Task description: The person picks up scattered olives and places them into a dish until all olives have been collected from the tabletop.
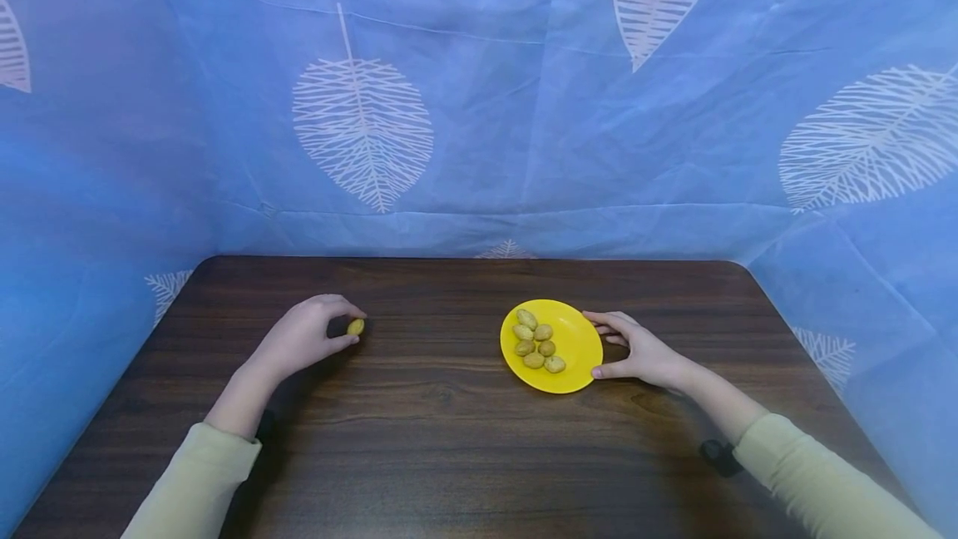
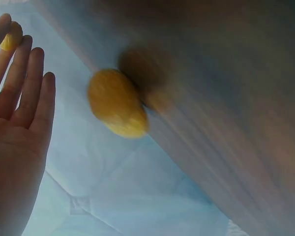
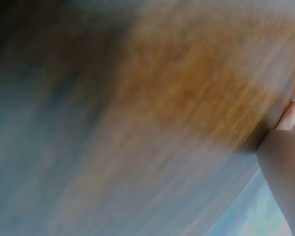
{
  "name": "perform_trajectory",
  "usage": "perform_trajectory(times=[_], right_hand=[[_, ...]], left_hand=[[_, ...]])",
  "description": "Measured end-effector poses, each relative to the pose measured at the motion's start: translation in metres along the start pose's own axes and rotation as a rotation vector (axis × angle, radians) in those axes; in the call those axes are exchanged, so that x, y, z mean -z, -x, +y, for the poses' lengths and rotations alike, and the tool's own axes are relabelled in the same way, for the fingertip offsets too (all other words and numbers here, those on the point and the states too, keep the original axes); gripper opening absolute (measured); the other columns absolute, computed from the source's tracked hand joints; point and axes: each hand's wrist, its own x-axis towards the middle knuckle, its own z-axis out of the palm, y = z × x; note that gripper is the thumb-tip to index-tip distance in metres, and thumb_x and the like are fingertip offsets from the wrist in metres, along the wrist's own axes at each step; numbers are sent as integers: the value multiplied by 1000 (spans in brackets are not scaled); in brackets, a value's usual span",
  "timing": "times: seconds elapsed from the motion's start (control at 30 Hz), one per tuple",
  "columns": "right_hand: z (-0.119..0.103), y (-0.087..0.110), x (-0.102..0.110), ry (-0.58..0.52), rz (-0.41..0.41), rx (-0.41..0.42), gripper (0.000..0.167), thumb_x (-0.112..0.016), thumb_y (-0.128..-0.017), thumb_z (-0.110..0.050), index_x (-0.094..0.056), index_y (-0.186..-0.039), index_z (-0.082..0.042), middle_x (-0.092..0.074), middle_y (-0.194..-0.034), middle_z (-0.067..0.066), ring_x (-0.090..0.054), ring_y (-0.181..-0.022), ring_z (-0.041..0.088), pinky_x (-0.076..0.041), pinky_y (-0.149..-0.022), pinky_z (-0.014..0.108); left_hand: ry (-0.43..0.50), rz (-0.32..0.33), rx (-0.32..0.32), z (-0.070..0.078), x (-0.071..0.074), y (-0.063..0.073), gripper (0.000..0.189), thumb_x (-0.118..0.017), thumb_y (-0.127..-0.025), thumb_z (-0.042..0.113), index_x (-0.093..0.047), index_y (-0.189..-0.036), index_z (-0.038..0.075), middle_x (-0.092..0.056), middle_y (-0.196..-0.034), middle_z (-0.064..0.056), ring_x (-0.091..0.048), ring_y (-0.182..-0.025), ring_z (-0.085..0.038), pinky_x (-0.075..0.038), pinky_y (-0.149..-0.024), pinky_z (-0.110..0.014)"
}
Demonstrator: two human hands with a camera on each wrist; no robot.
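My left hand (image 1: 307, 335) is at the left of the table, pinching a small oval yellow fruit (image 1: 355, 327) between thumb and fingertips. In the left wrist view, the pinched fruit (image 2: 12, 37) is at the upper left, with the other fingers held straight. A second yellow-brown oval fruit (image 2: 118, 103) shows larger there, beside the tabletop; the head view hides it behind the hand. On the right, my right hand (image 1: 636, 352) holds the right rim of a round yellow plate (image 1: 580, 343), thumb at the near side and fingers at the far side. Several such fruits (image 1: 534, 360) lie on the plate's left half.
The dark wood table (image 1: 441, 456) has rounded far corners. Blue cloth (image 1: 479, 123) with white leaf prints hangs behind it and along both sides. A small black object (image 1: 720, 457) shows below the right sleeve cuff. The right wrist view is mostly blurred tabletop (image 3: 137, 172).
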Motion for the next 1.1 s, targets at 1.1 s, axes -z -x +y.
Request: perform_trajectory(times=[1.1], right_hand=[[2,-1,0,-5,5,0,87,-88,-90,-19,-40,-160,0,-45,-152,24,-51,-138,45,-48,-106,12]], left_hand=[[131,-59,-159,85,-36,-70,32,-84,-94,16,-78,-124,12,-77,-123,-5,-70,-117,-25,-59,-105,-45]])
